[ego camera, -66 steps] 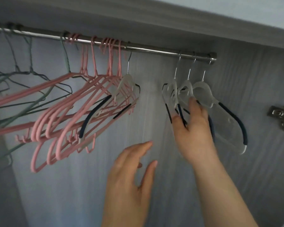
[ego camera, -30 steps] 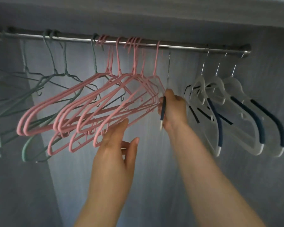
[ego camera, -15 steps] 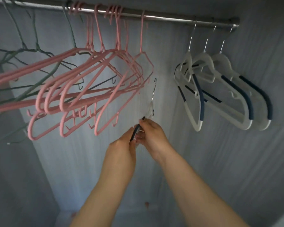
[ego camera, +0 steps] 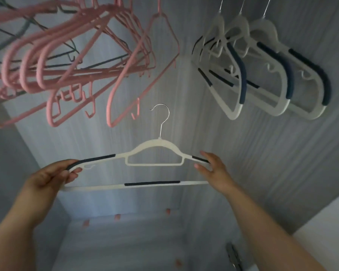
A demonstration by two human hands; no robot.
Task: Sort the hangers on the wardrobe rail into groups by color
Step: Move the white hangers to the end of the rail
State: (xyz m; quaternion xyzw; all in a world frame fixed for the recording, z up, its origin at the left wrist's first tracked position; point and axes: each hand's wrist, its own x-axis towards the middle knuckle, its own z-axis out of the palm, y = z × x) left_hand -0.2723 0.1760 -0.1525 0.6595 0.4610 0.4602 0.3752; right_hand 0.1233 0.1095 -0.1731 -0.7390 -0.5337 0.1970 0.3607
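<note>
Inside a grey, wood-grained wardrobe, a person holds a white hanger with dark grip strips level in front of the back panel, its metal hook pointing up and free of any support. The rail itself lies out of view above the top edge.

At upper left, a crowded bunch of pink hangers fans out, with a few thin dark green hangers partly hidden behind and to the left of them. At upper right, well apart from the pink bunch, three more white hangers with navy grips hang side by side from slim metal hooks. The held hanger sits below and between the two groups, touching neither.

The left hand is at the hanger's left shoulder end, its fingers curled and clamped on the dark grip there. The right hand is at the right shoulder end, its fingers loosely spread, with the grip strip running between thumb and forefinger; whether they press on it cannot be told.

Small pink pegs dot the wardrobe's lower back edge, and a metal hinge shows at lower right.
</note>
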